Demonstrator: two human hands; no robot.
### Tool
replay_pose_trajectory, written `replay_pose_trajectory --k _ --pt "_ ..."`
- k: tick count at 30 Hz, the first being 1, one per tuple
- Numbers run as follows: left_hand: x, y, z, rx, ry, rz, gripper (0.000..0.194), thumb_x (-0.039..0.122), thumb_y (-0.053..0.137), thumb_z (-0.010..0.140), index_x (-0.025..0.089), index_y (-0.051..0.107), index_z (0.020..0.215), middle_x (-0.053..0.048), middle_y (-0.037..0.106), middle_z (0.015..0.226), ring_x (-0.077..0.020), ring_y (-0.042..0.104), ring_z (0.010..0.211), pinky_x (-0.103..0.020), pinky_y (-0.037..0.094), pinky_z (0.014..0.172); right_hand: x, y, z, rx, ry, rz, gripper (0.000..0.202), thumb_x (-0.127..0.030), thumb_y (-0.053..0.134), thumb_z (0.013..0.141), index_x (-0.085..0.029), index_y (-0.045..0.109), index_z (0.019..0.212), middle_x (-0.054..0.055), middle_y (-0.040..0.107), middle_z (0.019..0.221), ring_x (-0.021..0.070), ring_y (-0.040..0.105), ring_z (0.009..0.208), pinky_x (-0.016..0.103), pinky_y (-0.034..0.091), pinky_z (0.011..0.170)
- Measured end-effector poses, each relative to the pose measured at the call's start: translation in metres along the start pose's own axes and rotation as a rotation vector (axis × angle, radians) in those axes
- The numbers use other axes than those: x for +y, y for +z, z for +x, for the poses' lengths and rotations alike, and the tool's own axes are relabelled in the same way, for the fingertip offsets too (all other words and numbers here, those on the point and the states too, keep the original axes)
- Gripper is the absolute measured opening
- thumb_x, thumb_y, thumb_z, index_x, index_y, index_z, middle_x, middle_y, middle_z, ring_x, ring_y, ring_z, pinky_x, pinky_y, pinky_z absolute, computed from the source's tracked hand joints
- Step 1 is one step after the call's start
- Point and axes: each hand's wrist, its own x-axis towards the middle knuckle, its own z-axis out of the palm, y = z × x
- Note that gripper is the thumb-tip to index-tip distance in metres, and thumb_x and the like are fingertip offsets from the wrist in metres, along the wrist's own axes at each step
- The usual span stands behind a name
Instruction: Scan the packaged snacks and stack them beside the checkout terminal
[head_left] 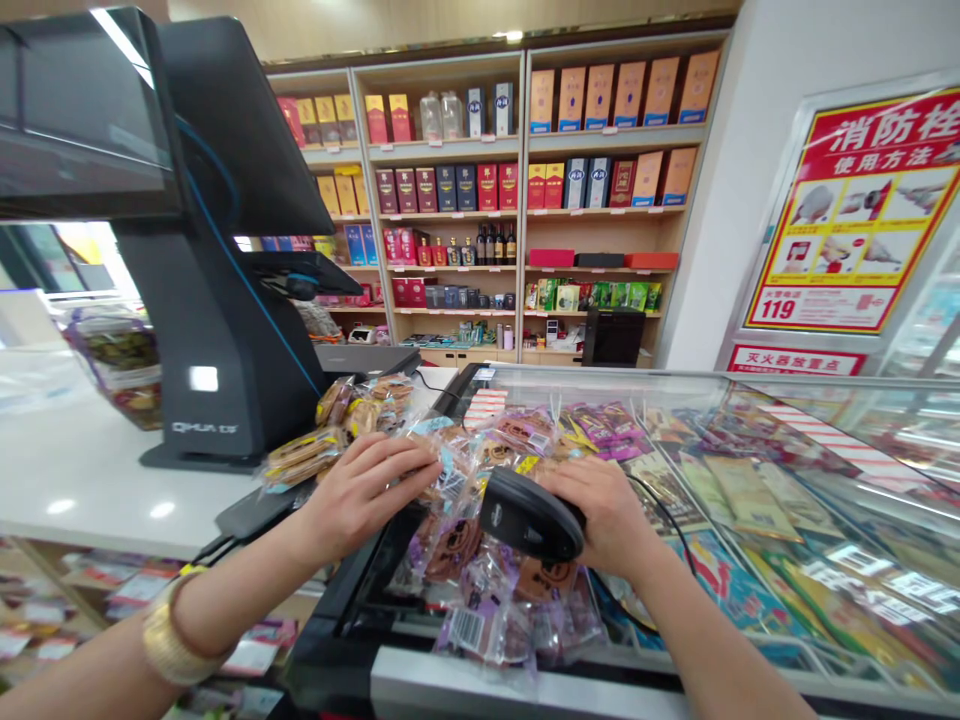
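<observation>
A black scanner (531, 513) is gripped in the right hand (607, 515), held low over a heap of snack packs (480, 560) piled on the glass counter (825, 470). The left hand (367, 490) is laid flat on the packs at the heap's left side, fingers spread, a gold bracelet (166, 640) worn on that wrist. More packs (352, 410) are spilled toward the counter's far left corner, right by the base of a black register (217, 300). A jar (120, 365) is seen behind the register on the white top. Shelves of boxes (517, 190) are lined up at the back, and a red poster (855, 210) is stuck on the right wall.
</observation>
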Motion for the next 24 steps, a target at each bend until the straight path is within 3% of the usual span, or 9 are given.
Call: replay_pose_trajectory --k 4,8,13,18,24 --pt "0.01 0.002 0.002 0.073 -0.181 -0.05 0.03 0.011 0.055 0.088 0.025 0.064 0.113 -0.005 0.071 0.101 -0.0171 0.063 0.097 -0.033 0.049 0.089 0.005 0.003 -0.003 0.114 0.029 -0.009 0.02 -0.029 0.059 0.079 -0.02 0.064 0.096 0.005 0.069 0.082 0.0178 0.06 0.073 0.031 0.038 0.066" --pt "0.036 0.015 -0.01 0.087 -0.351 -0.17 0.028 0.011 0.055 0.088 0.023 0.065 0.111 -0.005 0.069 0.098 -0.0143 0.065 0.091 -0.026 0.054 0.083 0.01 0.003 -0.006 0.18 0.064 -0.017 0.018 -0.031 0.063 0.079 -0.02 0.063 0.093 0.003 0.065 0.074 0.0173 0.057 0.067 0.03 0.036 0.063" --pt "0.066 0.027 -0.034 -0.101 -0.358 -0.274 0.045 0.008 0.046 0.089 0.027 0.057 0.129 -0.007 0.067 0.117 -0.0164 0.062 0.109 -0.028 0.053 0.093 0.012 0.003 -0.007 0.194 0.078 -0.03 0.02 -0.036 0.066 0.079 -0.02 0.063 0.09 0.003 0.064 0.073 0.0171 0.057 0.067 0.03 0.037 0.063" --pt "0.072 0.013 -0.038 -0.411 -0.364 -0.368 0.072 0.029 0.055 0.088 0.029 0.022 0.153 -0.007 0.042 0.152 -0.025 0.045 0.135 -0.041 0.043 0.109 0.013 0.004 -0.007 0.193 0.074 -0.032 0.026 -0.043 0.068 0.078 -0.02 0.064 0.09 0.002 0.062 0.069 0.0168 0.056 0.065 0.03 0.035 0.061" --pt "0.076 0.01 -0.044 -0.44 -0.441 -0.269 0.068 0.028 0.046 0.094 0.033 0.015 0.154 -0.005 0.042 0.152 -0.0243 0.043 0.137 -0.047 0.037 0.113 0.016 0.006 -0.01 0.192 0.06 -0.049 0.029 -0.043 0.07 0.077 -0.019 0.064 0.094 0.003 0.063 0.072 0.0178 0.057 0.068 0.03 0.036 0.062"
